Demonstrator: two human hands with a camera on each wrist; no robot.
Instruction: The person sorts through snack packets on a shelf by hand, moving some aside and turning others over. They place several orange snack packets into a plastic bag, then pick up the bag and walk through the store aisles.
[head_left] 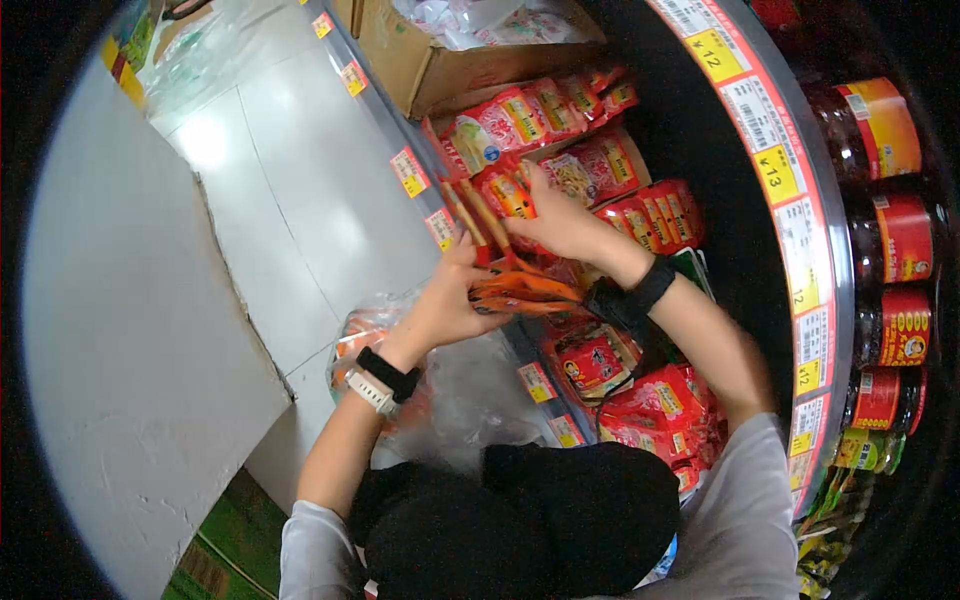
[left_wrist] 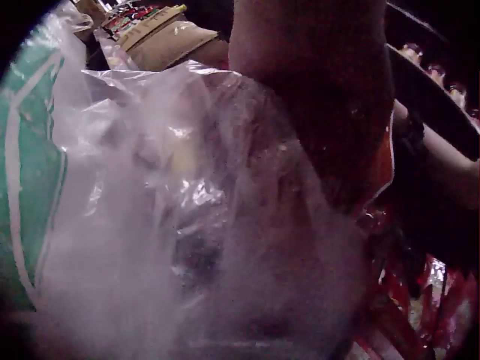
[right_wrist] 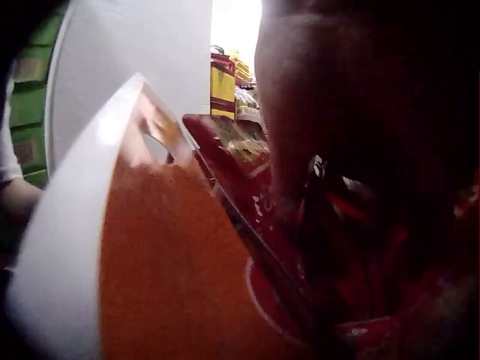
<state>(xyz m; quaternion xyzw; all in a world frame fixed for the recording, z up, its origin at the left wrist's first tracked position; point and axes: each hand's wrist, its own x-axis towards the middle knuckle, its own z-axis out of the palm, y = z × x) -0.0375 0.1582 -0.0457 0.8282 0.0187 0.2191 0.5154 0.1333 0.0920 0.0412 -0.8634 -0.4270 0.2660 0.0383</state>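
Note:
In the head view, my left hand [head_left: 450, 300] grips a bunch of flat orange-red food packets [head_left: 530, 290], their edges fanned toward my right wrist. My right hand [head_left: 575, 225] is just beyond it, with thumb and fingers around a red packet [head_left: 508, 195] over the shelf. The right wrist view shows an orange packet with a white edge [right_wrist: 180, 262] up close and a dark red packet [right_wrist: 240, 161] at the fingers. A clear plastic bag [left_wrist: 202, 165] fills much of the left wrist view, close below my left hand. Its fingertips are hidden there.
Red packets [head_left: 590, 165] lie in rows on the low shelf, with more [head_left: 660, 410] nearer my body. An open cardboard box [head_left: 470, 75] stands at the far end. Price tags line the shelf edge [head_left: 410, 170]. Jars [head_left: 905, 240] stand on the upper shelf at right.

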